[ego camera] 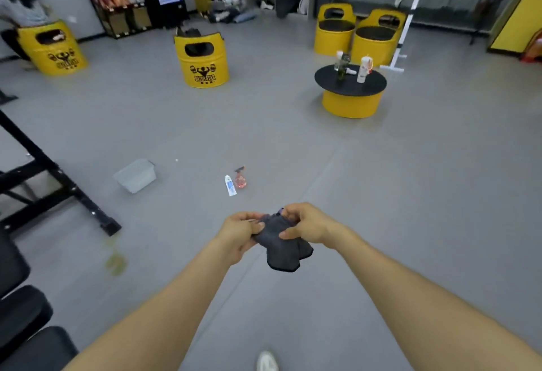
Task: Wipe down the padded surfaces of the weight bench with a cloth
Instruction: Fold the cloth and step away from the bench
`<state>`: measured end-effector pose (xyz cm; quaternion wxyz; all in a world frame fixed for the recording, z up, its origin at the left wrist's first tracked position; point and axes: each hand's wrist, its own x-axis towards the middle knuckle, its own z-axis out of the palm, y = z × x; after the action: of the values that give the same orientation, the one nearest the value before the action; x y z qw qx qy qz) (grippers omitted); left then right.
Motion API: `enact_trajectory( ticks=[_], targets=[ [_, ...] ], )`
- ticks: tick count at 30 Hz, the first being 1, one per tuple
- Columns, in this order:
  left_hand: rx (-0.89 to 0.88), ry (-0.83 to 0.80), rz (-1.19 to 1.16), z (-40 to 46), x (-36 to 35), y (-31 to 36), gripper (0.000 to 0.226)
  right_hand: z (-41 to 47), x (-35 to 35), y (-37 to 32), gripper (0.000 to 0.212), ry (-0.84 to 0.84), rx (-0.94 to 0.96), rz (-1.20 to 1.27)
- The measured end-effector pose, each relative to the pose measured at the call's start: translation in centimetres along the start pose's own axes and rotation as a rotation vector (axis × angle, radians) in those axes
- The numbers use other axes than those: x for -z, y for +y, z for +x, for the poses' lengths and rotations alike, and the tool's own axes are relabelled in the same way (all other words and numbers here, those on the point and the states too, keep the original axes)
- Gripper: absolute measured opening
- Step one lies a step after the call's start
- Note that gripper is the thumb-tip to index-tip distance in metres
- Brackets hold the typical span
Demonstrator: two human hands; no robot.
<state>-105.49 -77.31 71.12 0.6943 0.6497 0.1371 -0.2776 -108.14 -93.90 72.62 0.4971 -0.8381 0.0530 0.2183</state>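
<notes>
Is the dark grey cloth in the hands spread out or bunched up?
Bunched up: the dark grey cloth is gathered between left hand and right hand, its folds hanging below.

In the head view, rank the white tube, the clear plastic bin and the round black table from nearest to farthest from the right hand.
From the right hand:
1. White tube, on the floor just ahead.
2. Clear plastic bin, on the floor ahead-left.
3. Round black table, far ahead to the right.
</notes>
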Motion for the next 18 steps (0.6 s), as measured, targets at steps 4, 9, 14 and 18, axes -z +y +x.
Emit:
enact_trajectory(
  ticks=[4, 9, 14, 18],
  targets=[
    [-0.088, 0.057, 0.056, 5.8, 2.2, 6.1, 0.010, 8.3, 3.5, -4.4, 0.022, -0.020, 0.050, -0.065],
    [-0.168, -0.038, 0.194, 11.3, 5.8, 11.1, 0.027, 18.6, 5.3, -8.9, 0.019, -0.076, 0.134, -0.054],
    [-0.188, 0.184, 0.296, 18.9, 9.4, 14.8, 0.033, 31.0, 5.1, -12.6, 0.008, -0.185, 0.213, -0.101],
    [-0.171, 0.357, 0.307, 25.6, 12.8, 18.9, 0.019, 39.8, 5.7, -16.6, 0.009, -0.296, 0.259, -0.071]
  ],
)
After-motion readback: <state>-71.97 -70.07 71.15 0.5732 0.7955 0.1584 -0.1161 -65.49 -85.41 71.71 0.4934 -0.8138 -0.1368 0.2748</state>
